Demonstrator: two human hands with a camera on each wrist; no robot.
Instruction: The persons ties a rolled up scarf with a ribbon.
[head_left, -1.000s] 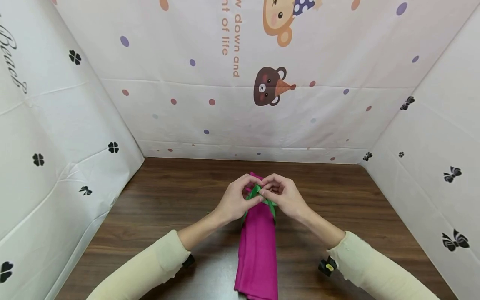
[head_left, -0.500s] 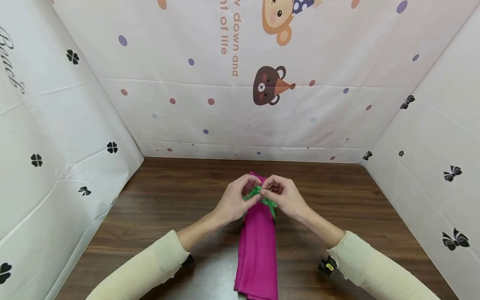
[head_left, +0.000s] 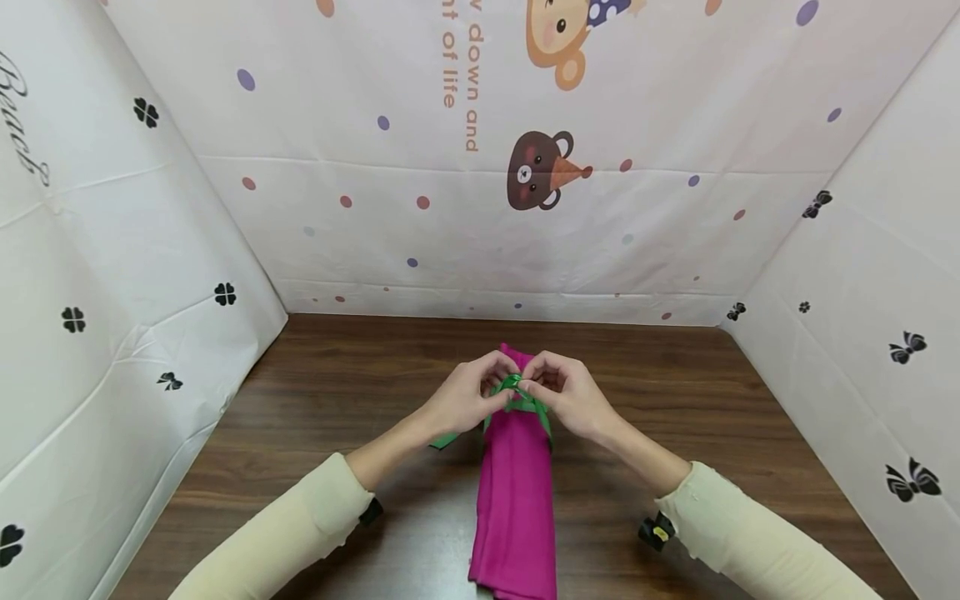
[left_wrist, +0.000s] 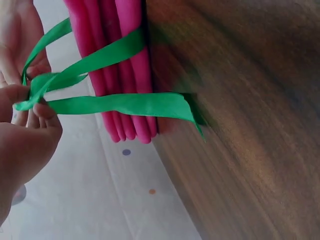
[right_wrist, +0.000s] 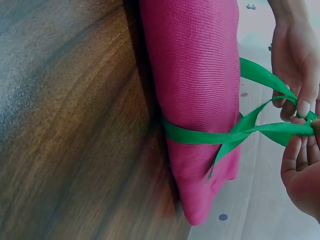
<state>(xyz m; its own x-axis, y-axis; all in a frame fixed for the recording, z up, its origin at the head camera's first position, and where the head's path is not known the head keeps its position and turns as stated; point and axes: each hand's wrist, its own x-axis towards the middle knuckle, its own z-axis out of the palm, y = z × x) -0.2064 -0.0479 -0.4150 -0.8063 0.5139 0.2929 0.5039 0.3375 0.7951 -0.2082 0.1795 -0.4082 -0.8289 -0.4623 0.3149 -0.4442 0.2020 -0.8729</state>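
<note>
A long folded magenta cloth (head_left: 517,500) lies lengthwise on the table, with a green ribbon (head_left: 542,410) wrapped around it near its far end. Above that band, my left hand (head_left: 467,398) pinches the ribbon between thumb and fingers. My right hand (head_left: 572,393) pinches it close by, the fingertips of both hands nearly meeting. In the left wrist view, one ribbon tail (left_wrist: 125,104) runs out past the cloth to the wood. The right wrist view shows the ribbon strands (right_wrist: 200,136) crossing beside the cloth; fingers partly hide the knot or loop.
The brown wooden table (head_left: 360,367) is bordered by a white printed sheet (head_left: 450,233) at the back and similar sheets at both sides. A dark wrist device (head_left: 656,532) shows under the right sleeve.
A green ribbon tail now shows to the left, under my left wrist. The ribbon between the fingers has shifted into a small loop; my left hand moved slightly left. The cloth stays put.
</note>
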